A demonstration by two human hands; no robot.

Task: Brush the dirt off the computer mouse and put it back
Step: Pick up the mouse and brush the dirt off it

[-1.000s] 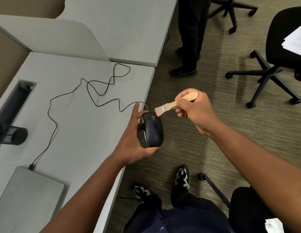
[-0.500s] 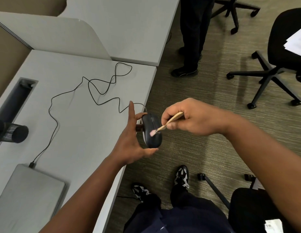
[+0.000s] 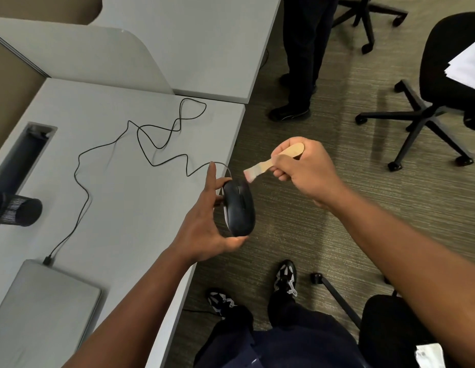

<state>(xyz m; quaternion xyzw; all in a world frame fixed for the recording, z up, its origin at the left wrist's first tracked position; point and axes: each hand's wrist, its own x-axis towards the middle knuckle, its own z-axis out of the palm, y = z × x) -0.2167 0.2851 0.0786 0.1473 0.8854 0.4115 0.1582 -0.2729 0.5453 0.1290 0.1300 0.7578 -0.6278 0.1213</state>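
Observation:
My left hand [image 3: 204, 224] holds a black wired computer mouse [image 3: 240, 208] by its sides, just past the desk's right edge and above the carpet. Its black cable [image 3: 140, 144] loops back across the grey desk [image 3: 119, 197] to a closed grey laptop [image 3: 42, 301]. My right hand [image 3: 302, 171] grips the wooden handle of a small brush [image 3: 268, 163]. The pale bristles point down-left and hover right at the mouse's front end, by the buttons.
A black pen cup [image 3: 17, 211] lies on the desk's left, beside a cable slot [image 3: 21, 158]. Another person's legs [image 3: 300, 59] stand beyond the desk. Black office chairs [image 3: 427, 110] are at right, one carrying white papers [image 3: 467, 65]. My feet [image 3: 284, 277] are below.
The brush swept down over the mouse's top half a second ago, then lifted back up to the right; its bristles are now at the mouse's front end. My left hand kept the mouse still.

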